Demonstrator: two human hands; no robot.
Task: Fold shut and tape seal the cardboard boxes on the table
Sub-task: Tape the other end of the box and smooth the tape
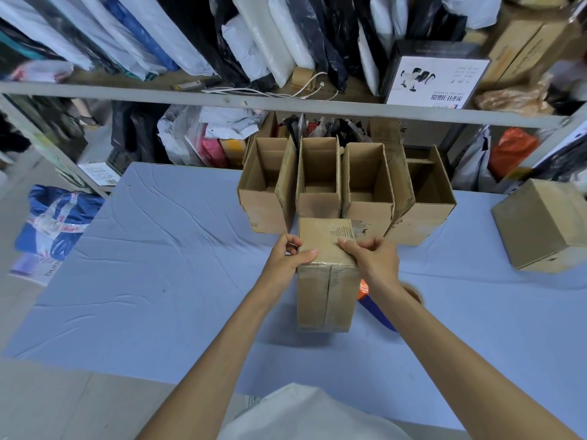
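A closed cardboard box (327, 296) stands on the blue table (158, 265), its taped seam facing me. My left hand (290, 254) grips its upper left edge, thumb on top. My right hand (373, 258) holds the upper right edge, fingers curled over the top. Behind it stand several open boxes (317, 182) in a row, flaps up. An orange and blue tape dispenser (370, 301) lies partly hidden behind the box and my right forearm.
A closed box (543, 227) sits at the table's right edge. A metal shelf rail (222, 98) crosses above, loaded with plastic bags, a tape roll (301, 76) and cables. Bags and parcels crowd the floor at left and behind.
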